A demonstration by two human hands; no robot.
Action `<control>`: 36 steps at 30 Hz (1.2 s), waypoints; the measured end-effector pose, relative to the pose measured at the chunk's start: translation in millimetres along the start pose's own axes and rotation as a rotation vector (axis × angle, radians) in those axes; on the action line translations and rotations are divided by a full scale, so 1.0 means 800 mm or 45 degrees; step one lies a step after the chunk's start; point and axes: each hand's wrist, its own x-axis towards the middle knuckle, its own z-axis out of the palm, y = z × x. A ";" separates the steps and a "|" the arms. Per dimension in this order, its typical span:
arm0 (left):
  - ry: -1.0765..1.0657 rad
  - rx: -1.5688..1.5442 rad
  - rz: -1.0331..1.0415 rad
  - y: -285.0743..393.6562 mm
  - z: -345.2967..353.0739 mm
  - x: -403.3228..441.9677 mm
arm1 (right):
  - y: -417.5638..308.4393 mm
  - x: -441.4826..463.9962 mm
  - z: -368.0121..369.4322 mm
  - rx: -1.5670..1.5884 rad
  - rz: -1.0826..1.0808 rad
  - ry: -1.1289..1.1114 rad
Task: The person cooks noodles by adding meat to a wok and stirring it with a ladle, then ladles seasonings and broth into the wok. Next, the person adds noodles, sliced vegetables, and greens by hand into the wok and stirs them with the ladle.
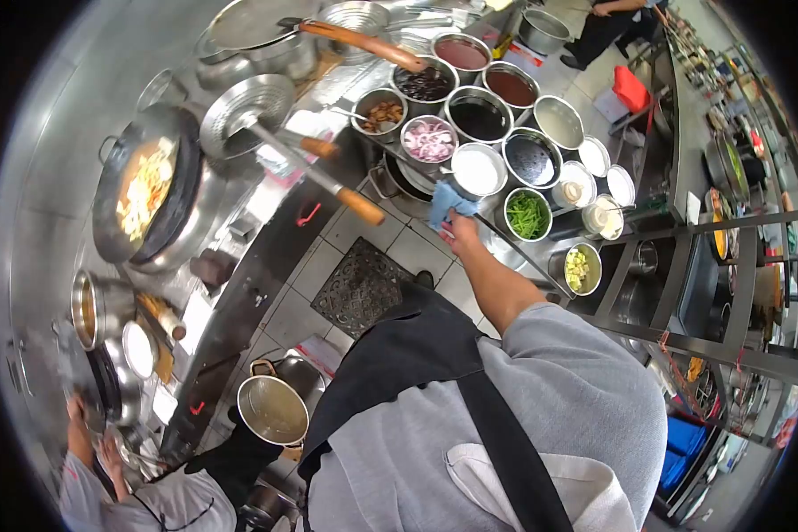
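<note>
My right hand (pixel 459 229) is closed around a folded blue cloth (pixel 449 202), my arm stretched out toward the sauce counter. The cloth lies at the counter's front edge, beside a round pot of white powder or granules (pixel 479 169). Close by stand a pot of chopped green vegetables (pixel 528 215), a pot of sliced red onion (pixel 429 140) and a pot of dark liquid (pixel 479 115). A pot of pale green cut pieces (pixel 580 269) sits nearer to my forearm. My left hand is out of view.
At left, a wok (pixel 142 191) holds food in broth. A perforated strainer (pixel 246 111) has its wooden handle (pixel 361 207) jutting over the aisle, above a floor drain grate (pixel 359 285). A co-worker (pixel 182 496) works at lower left, near a large pot (pixel 273 410). Another person (pixel 605 31) stands at the top.
</note>
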 end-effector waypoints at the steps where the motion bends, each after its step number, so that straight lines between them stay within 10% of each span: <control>1: -0.016 -0.006 -0.003 0.013 0.010 0.001 | 0.000 0.009 -0.001 -0.039 0.015 -0.014; 11: -0.194 0.246 0.059 0.115 0.067 0.029 | -0.058 -0.111 -0.093 -1.111 -0.172 -0.469; 15: -0.322 0.443 0.190 0.156 0.093 0.069 | -0.165 -0.182 -0.102 -1.353 -1.163 0.002; 20: -0.489 0.306 0.246 0.240 0.154 0.125 | -0.193 -0.136 -0.124 -2.018 -1.054 0.303; 28: -0.436 0.107 0.308 0.333 0.216 0.156 | -0.182 -0.136 -0.146 -1.822 -1.032 0.346; 36: -0.460 0.875 0.600 0.268 0.179 0.134 | -0.185 -0.153 -0.175 -1.372 -1.049 0.429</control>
